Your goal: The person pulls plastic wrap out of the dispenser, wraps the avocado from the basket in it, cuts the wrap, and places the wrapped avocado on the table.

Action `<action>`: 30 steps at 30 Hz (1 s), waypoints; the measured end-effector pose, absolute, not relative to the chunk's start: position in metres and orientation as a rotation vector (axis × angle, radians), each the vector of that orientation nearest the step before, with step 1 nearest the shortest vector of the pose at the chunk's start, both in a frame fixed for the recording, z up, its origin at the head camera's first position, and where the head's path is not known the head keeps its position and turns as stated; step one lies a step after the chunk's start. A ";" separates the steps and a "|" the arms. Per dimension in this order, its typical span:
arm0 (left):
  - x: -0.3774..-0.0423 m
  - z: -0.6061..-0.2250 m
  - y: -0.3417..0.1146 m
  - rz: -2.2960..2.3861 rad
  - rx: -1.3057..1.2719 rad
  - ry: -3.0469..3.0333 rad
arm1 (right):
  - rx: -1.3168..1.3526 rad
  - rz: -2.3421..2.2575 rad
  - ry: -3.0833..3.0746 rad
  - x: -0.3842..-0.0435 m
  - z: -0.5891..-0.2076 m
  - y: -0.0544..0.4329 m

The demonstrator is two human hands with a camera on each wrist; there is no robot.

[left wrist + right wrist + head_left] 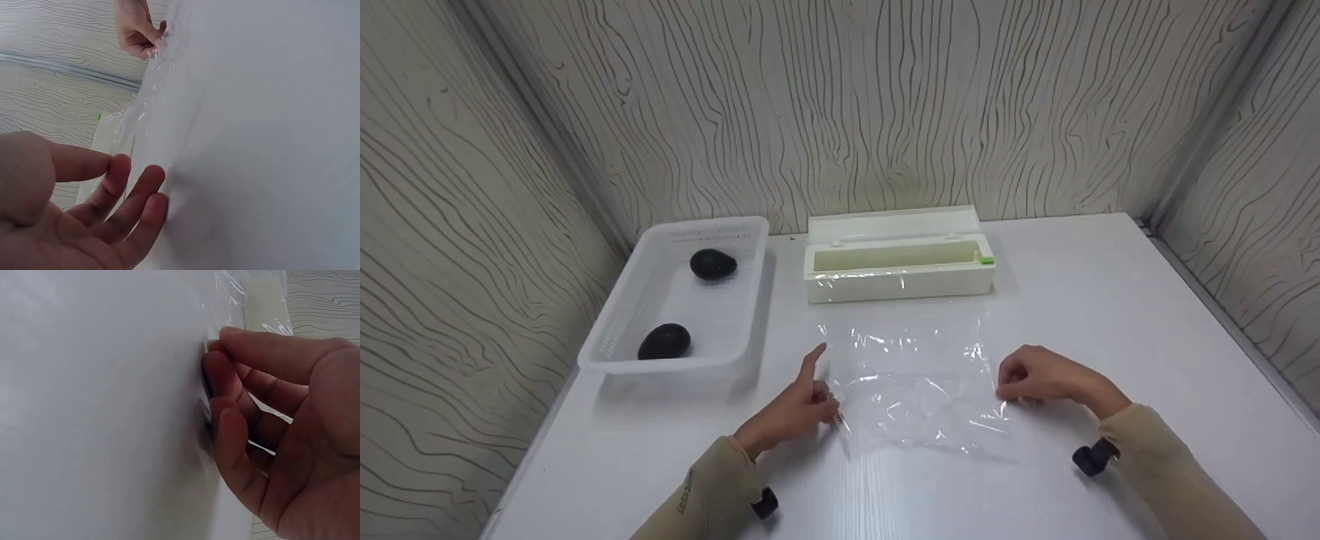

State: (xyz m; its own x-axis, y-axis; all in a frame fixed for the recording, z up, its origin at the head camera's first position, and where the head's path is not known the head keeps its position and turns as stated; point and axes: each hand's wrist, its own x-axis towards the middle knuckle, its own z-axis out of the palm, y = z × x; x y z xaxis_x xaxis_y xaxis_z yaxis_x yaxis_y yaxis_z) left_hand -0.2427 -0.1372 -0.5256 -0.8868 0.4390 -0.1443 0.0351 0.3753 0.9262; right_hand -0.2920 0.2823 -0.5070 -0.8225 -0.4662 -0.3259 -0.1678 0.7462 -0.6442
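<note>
On the white table (1110, 300), near middle, we list: one sheet of clear film (922, 405), creased, its left edge pinched by the left hand (795, 409), its right edge pinched by the right hand (1046, 375). Beyond, far side, we note one white box (900, 286), lid (894, 223) raised, green tab (987, 261) at right. To the left, one translucent tray (682, 296) holding two dark oval items (664, 342), one near, one far.

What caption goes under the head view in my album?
Clear, shiny plastic film pinched by a left grip and a right grip near an open, long white box.
</note>
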 end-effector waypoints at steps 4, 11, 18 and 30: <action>-0.241 -0.525 -0.144 1.702 0.318 2.055 | -0.457 -0.960 2.399 -0.293 -0.508 0.289; -0.237 -0.525 -0.150 1.796 0.251 1.921 | -0.472 -1.140 2.212 -0.291 -0.511 0.293; -0.234 -0.531 -0.143 1.672 0.283 2.117 | -0.620 -0.963 2.288 -0.283 -0.516 0.282; -0.224 -0.528 -0.146 1.749 0.301 1.848 | -0.612 -1.167 1.958 -0.278 -0.517 0.288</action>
State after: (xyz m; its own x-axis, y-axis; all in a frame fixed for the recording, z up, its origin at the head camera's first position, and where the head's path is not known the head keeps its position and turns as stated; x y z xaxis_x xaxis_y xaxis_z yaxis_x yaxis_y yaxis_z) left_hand -0.2239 -0.1464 -0.5285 -0.8116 0.5293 -0.2472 -0.2178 0.1186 0.9688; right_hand -0.2777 0.2883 -0.5170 -0.5951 -0.7161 -0.3649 -0.0197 0.4668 -0.8841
